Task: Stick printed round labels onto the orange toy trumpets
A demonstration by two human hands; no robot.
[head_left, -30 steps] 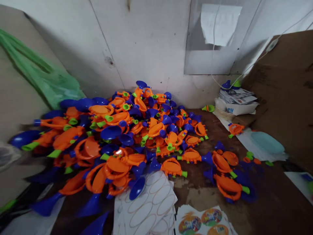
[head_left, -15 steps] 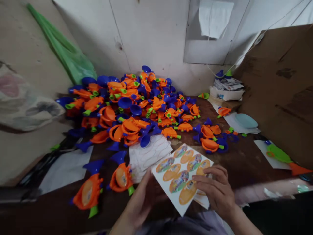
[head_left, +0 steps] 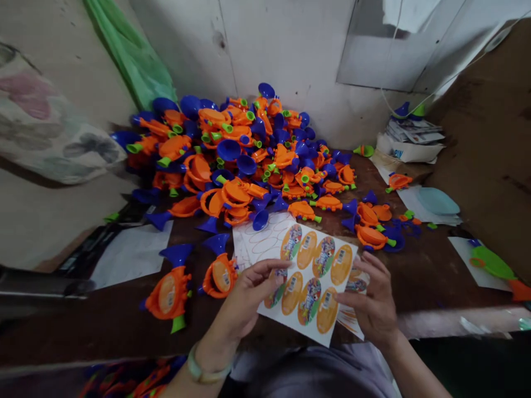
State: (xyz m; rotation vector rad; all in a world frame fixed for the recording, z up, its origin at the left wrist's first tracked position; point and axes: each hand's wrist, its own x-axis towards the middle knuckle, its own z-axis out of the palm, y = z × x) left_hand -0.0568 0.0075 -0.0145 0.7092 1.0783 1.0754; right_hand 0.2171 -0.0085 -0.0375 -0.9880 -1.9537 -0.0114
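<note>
Soft, even daylight; colours vivid at centre, dim shadow along the bottom edge; wide-angle bending and slight blur at margins.

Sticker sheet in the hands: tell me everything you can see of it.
The sticker sheet is a white paper rectangle bearing eight oval stickers in two rows of four, some mostly orange, some with cartoon prints. It is flat, held slanted above the table. The left hand pinches its left end, thumb over one sticker; the right hand holds its right end.
</note>
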